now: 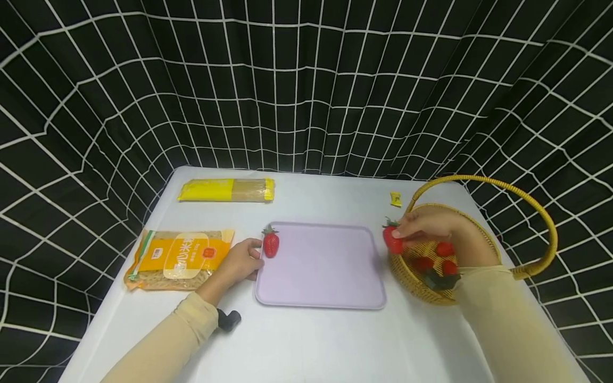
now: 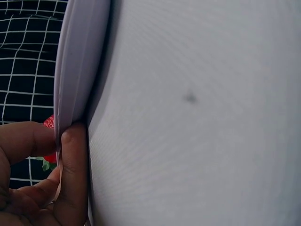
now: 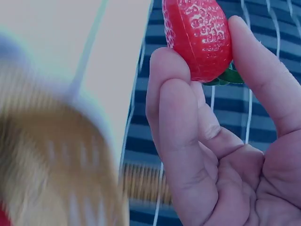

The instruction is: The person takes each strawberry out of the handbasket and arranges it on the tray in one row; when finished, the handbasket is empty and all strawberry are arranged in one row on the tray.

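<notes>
My left hand pinches the left rim of a pale lilac tray; in the left wrist view the thumb and a finger lie on either side of the tray rim. Beside those fingers, a red strawberry with green leaves sits at the tray's left edge. Over the left side of a wicker basket, my right hand holds another strawberry between thumb and fingers. The right wrist view shows that strawberry at the fingertips. More red strawberries lie inside the basket, partly covered by the right arm.
A tall arched handle rises over the basket. To the left lie an orange-labelled noodle bag and, farther back, a long yellow packet. One small yellow wrapped piece lies behind the basket. A black gridded curtain surrounds the white table.
</notes>
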{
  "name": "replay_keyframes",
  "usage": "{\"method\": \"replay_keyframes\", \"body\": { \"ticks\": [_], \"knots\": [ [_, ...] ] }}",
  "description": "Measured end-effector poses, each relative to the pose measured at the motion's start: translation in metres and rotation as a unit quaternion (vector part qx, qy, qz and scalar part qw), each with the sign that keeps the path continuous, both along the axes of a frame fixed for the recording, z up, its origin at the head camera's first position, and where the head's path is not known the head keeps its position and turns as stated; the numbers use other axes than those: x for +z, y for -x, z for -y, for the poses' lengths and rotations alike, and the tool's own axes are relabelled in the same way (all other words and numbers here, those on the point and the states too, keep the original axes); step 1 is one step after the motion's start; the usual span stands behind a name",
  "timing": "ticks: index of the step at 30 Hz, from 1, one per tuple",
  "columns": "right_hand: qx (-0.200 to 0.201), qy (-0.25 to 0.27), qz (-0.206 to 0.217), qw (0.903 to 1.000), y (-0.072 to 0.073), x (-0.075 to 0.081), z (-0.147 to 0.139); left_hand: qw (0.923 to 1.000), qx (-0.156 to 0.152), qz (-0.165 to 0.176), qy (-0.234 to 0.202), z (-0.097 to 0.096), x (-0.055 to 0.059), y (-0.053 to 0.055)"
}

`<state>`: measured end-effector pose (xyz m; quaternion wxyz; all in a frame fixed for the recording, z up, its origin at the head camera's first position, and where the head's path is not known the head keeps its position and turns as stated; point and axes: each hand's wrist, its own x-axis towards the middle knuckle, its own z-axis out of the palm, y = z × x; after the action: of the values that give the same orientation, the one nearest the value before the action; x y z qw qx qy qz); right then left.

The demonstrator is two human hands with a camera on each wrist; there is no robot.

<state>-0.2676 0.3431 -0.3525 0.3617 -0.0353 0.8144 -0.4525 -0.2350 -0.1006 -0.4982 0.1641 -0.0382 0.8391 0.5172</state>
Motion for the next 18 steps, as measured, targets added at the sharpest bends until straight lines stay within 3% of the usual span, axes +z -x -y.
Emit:
{"method": "replay_keyframes", "body": {
  "ticks": [3, 6, 11, 14, 18],
  "knots": [
    [0.009, -0.012, 0.003, 0.9999, 0.007, -0.008, 0.047, 1.0000, 0.003, 0.002, 0.000, 0.000, 0.000, -0.001],
    [0.007, -0.020, 0.007, 0.9997, 0.017, -0.029, 0.098, 1.0000, 0.007, 0.007, 0.003, 0.000, -0.001, -0.002],
    [-0.013, -0.078, -0.066, 0.9947, 0.022, -0.067, 0.173, 0.9998, 0.009, 0.010, 0.015, 0.000, -0.001, -0.003],
    [-0.050, -0.113, -0.082, 0.9890, 0.024, -0.083, 0.204, 0.9998, 0.007, 0.011, 0.017, 0.000, -0.001, -0.002],
    [-0.110, -0.126, -0.059, 0.9842, 0.026, -0.094, 0.229, 0.9997, 0.011, 0.010, 0.017, -0.001, 0.001, -0.001]
  ]
}}
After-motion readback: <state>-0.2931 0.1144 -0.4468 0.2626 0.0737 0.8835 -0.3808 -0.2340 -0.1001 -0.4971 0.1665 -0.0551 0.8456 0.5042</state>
